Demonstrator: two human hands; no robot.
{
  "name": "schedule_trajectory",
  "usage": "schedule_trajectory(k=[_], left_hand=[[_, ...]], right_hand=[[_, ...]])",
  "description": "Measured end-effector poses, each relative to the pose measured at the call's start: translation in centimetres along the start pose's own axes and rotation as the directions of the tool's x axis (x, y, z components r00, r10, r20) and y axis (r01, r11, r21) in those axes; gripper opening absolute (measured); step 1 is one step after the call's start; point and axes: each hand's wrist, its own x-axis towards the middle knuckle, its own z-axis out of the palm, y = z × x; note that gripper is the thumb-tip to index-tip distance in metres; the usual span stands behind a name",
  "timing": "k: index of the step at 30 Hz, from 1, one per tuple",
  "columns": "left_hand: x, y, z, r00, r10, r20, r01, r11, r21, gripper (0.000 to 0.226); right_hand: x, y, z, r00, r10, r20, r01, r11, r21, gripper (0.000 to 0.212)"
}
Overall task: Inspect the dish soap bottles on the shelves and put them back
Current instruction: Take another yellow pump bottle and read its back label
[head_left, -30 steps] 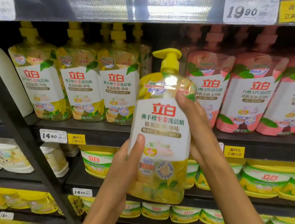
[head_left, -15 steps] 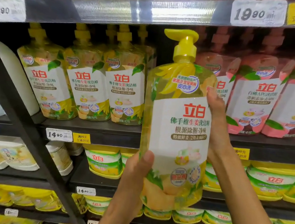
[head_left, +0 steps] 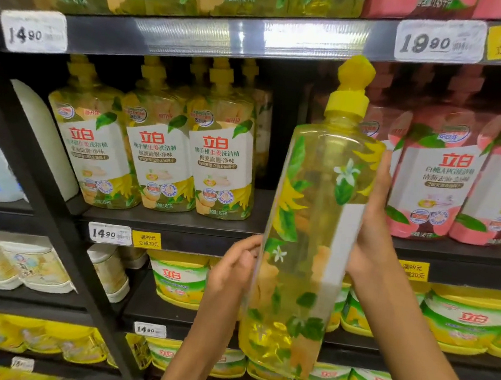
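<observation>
Head view: a yellow dish soap bottle (head_left: 310, 228) held up in front of the shelves (head_left: 176, 225).
The left hand (head_left: 234, 269) grips its lower left side, the right hand (head_left: 373, 222) wraps its upper right edge; the bottle stands between them, long axis near vertical, pump cap up and leaning slightly right, narrow side facing the camera.

One held yellow bottle (head_left: 310, 228), two hands, perhaps three yellow shelf bottles (head_left: 159, 160).

Clear yellow dish soap bottle (head_left: 310, 228), yellow pump, green leaves and white flowers printed; pink pouches (head_left: 441, 174) at three o'clock.
</observation>
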Motion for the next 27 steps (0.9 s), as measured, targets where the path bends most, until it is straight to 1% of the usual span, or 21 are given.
schedule_trajectory(k=[1,2,3,4,5,7,9,11,13,14,17,20,22,23,27], left_hand=[[-0.4,-0.4,0.1,0.996,-0.080,0.035,0.083,0.993,-0.080,0.052],[-0.3,-0.6,0.4,0.978,-0.186,0.099,0.201,0.965,-0.167,0.057],[0.6,-0.5,0.9,0.944,-0.305,0.124,0.327,0.915,-0.238,0.061],[1.4,-0.7,1.4,0.918,-0.367,0.152,0.396,0.867,-0.302,0.063],[1.2,-0.9,1.3,0.918,-0.352,0.182,0.396,0.833,-0.386,0.063],[1.0,-1.3,1.0,0.937,-0.294,0.186,0.347,0.821,-0.452,0.065],[1.3,-1.2,1.0,0.956,-0.274,0.106,0.293,0.872,-0.392,0.067],[1.4,-0.8,0.8,0.977,-0.208,0.034,0.210,0.938,-0.277,0.056],[1.3,-0.3,0.8,0.990,-0.139,-0.001,0.135,0.968,-0.209,0.056],[1.2,-0.2,0.8,0.993,-0.119,0.006,0.118,0.975,-0.190,0.057],[0.8,0.2,0.8,0.990,-0.118,0.081,0.129,0.981,-0.146,0.068],[0.7,0.4,1.1,0.969,-0.216,0.121,0.226,0.971,-0.074,0.089],[0.6,0.6,1.3,0.953,-0.275,0.126,0.288,0.953,-0.095,0.100],[0.6,0.6,1.4,0.953,-0.276,0.123,0.289,0.951,-0.106,0.100],[0.4,1.1,2.1,0.977,-0.196,0.077,0.207,0.965,-0.163,0.075]], right_hand=[[-0.1,0.1,0.2,1.000,0.009,0.029,-0.010,0.999,0.034,0.070],[-0.2,0.2,0.5,0.999,0.013,0.033,-0.015,0.999,0.050,0.059],[-0.3,0.3,0.7,1.000,0.020,0.017,-0.021,0.998,0.055,0.053],[-0.4,0.4,1.0,0.999,0.037,0.000,-0.037,0.998,0.057,0.053],[-0.3,0.4,1.1,0.999,0.050,-0.019,-0.049,0.998,0.045,0.054],[-0.1,0.1,0.9,0.999,0.005,-0.047,-0.006,1.000,-0.031,0.049],[0.1,-0.6,0.4,0.995,-0.068,-0.071,0.059,0.992,-0.114,0.044],[-0.1,-1.0,0.3,0.996,-0.084,-0.030,0.079,0.988,-0.129,0.052],[-0.6,-0.8,0.2,0.995,-0.095,-0.016,0.092,0.984,-0.150,0.059],[-0.8,-0.7,0.3,0.993,-0.114,-0.031,0.108,0.981,-0.162,0.063],[-0.8,-0.9,0.3,0.990,-0.108,-0.086,0.094,0.984,-0.151,0.069],[-0.6,-1.3,0.1,0.993,-0.036,-0.113,0.021,0.991,-0.131,0.061],[-0.6,-1.2,0.0,0.996,-0.013,-0.093,0.000,0.992,-0.129,0.057],[-0.5,-1.1,-0.1,0.996,-0.010,-0.087,-0.001,0.992,-0.130,0.055],[-0.1,-1.4,-0.1,0.992,-0.040,-0.117,0.020,0.985,-0.172,0.052]])
